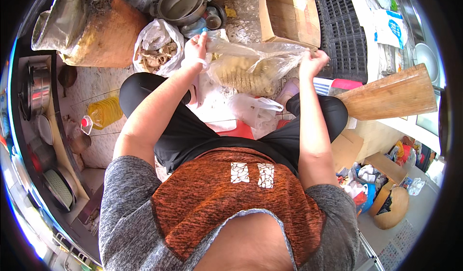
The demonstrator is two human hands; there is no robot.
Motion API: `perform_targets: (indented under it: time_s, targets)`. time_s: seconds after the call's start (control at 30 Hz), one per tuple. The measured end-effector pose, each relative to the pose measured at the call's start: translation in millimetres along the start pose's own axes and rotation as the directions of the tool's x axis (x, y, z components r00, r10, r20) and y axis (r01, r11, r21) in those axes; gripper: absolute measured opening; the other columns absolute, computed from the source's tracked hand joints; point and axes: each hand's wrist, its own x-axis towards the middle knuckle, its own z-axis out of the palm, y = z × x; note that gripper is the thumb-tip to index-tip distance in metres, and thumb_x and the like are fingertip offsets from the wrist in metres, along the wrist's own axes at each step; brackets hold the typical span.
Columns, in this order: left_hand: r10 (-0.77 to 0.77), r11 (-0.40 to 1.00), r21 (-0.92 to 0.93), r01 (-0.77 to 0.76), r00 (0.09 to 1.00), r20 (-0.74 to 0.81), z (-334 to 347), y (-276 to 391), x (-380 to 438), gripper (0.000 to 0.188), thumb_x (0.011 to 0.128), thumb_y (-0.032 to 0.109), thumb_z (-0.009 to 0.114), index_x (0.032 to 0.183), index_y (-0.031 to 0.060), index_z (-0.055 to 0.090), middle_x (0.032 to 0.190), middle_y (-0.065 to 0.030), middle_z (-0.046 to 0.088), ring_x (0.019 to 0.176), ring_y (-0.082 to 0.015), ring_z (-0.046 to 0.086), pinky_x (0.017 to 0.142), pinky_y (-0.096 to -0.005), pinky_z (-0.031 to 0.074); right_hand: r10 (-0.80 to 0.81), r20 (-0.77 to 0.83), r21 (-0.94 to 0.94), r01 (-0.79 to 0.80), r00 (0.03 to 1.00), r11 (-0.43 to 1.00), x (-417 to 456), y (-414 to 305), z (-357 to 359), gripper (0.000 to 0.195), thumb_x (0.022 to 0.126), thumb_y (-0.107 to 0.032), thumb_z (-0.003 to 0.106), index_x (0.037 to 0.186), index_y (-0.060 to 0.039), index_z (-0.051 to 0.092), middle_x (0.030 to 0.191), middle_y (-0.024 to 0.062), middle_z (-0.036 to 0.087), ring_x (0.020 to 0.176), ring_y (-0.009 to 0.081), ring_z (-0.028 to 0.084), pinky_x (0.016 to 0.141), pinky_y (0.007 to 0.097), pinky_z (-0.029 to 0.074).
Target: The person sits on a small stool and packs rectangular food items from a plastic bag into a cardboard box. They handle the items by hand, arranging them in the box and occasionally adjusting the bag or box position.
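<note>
A clear plastic bag (249, 57) with a yellowish-brown, ridged mass inside is stretched between my hands above the tiled floor. My left hand (195, 50) pinches its left edge, and my right hand (314, 62) grips the gathered plastic at its right end. Close below the clear bag lies a white translucent plastic bag (253, 108), between my feet. Beside my left hand stands an open white bag (159, 46) holding brown, crumpled scraps. What the ridged mass is, I cannot tell through the plastic.
A cardboard box (291, 18) and a black plastic crate (340, 32) stand ahead to the right. A metal pot (182, 4) is ahead. At left are a large clay-coloured vessel (108, 28) and an oil bottle (105, 113). A wooden board (392, 93) juts in at right.
</note>
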Motion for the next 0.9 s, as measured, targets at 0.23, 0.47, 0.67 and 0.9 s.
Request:
perform_targets:
  time_s: [0.23,0.47,0.67,0.9]
  targets:
    - [-0.093,0.743,-0.656,0.135,0.991,0.099,8.5,7.9,2.3,0.03,0.097,0.025,0.046,0.083,0.0017,0.06,0.081,-0.0126,0.068,0.07,-0.0212,0.064,0.064,-0.0341,0.049,-0.44,0.797,0.143,0.579,0.413,0.803,-118.3,-79.6,50.6,0.031,0.083,-0.017,0.065,0.11,-0.0071,0.054,0.093,0.0146,0.064,0.086,0.0297,0.065,0.091,0.0413,0.048]
    - [-0.108,0.741,-0.651,0.166,0.986,0.128,3.7,21.9,-4.5,0.025,0.099,0.026,0.043,0.094,0.0068,0.058,0.102,-0.0098,0.069,0.088,-0.0186,0.064,0.08,-0.0333,0.045,0.128,0.971,-0.218,0.528,0.201,0.821,-127.2,-42.5,45.0,0.055,0.078,-0.004,0.064,0.13,-0.0052,0.046,0.118,0.0204,0.054,0.108,0.0363,0.053,0.099,0.043,0.04]
    - [-0.098,0.708,-0.676,0.206,0.976,0.196,19.2,26.4,-22.3,0.022,0.099,0.025,0.043,0.1,0.007,0.055,0.102,-0.0083,0.069,0.091,-0.0191,0.063,0.081,-0.0339,0.046,-0.095,0.847,-0.231,0.525,0.523,0.819,-96.7,-19.0,61.6,0.059,0.079,-0.007,0.063,0.135,-0.0132,0.043,0.127,0.02,0.05,0.124,0.0354,0.041,0.107,0.0444,0.031]
    - [-0.108,0.717,-0.676,0.171,0.985,0.135,7.9,36.3,-12.6,0.025,0.099,0.027,0.042,0.104,0.0062,0.055,0.103,-0.0084,0.069,0.092,-0.0177,0.063,0.078,-0.0322,0.047,0.336,0.921,-0.373,0.686,0.195,0.625,-104.2,3.8,54.9,0.056,0.084,-0.004,0.05,0.138,-0.0129,0.037,0.117,0.0259,0.056,0.116,0.0368,0.052,0.106,0.0439,0.033]
